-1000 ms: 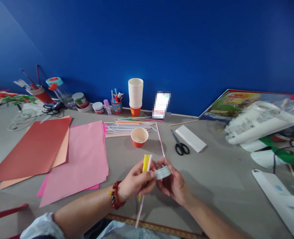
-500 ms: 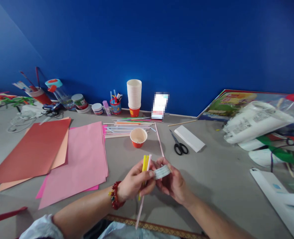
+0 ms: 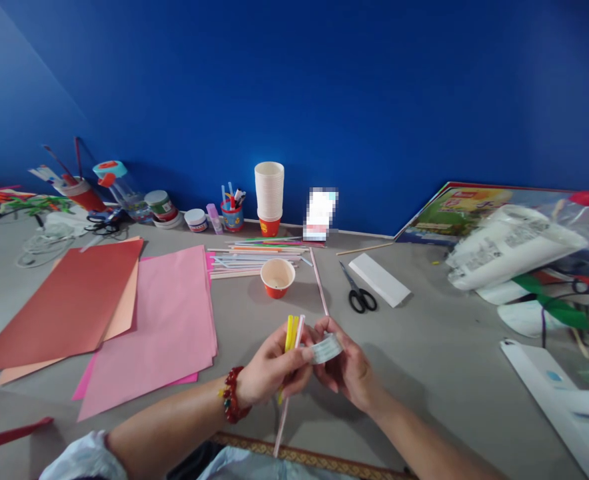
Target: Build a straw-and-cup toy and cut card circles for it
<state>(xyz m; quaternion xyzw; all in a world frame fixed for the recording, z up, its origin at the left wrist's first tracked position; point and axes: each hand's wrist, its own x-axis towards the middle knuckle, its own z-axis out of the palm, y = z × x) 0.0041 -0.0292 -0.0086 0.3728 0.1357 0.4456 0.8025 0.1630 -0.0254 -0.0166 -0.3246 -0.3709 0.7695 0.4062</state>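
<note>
My left hand [image 3: 283, 363] is closed around a small upright bunch of straws: yellow straws [image 3: 290, 332] and a longer pale pink straw [image 3: 282, 427] whose lower end reaches down toward the table's front edge. Its thumb also presses against a small pale roll of tape [image 3: 327, 349] with faint print. From the other side, my right hand [image 3: 348, 370] grips the roll, fingers curled round it and partly hidden behind. Just beyond the hands, another pale pink straw [image 3: 319, 280] lies on the table, and an orange and white paper cup [image 3: 277, 279] stands upright.
Black-handled scissors [image 3: 358, 292] and a folded white paper [image 3: 379, 280] lie to the right. Pink [image 3: 159, 320] and red sheets [image 3: 74, 300] cover the left. Loose straws [image 3: 239, 260] and stacked paper cups [image 3: 269, 193] are at the back, before a blue wall. Plastic-wrapped cups [image 3: 514, 247] sit far right.
Both hands keep their grip and hardly move. The roll of tape has shifted slightly to the right and tilted a little between them. The whole view has moved very slightly.
</note>
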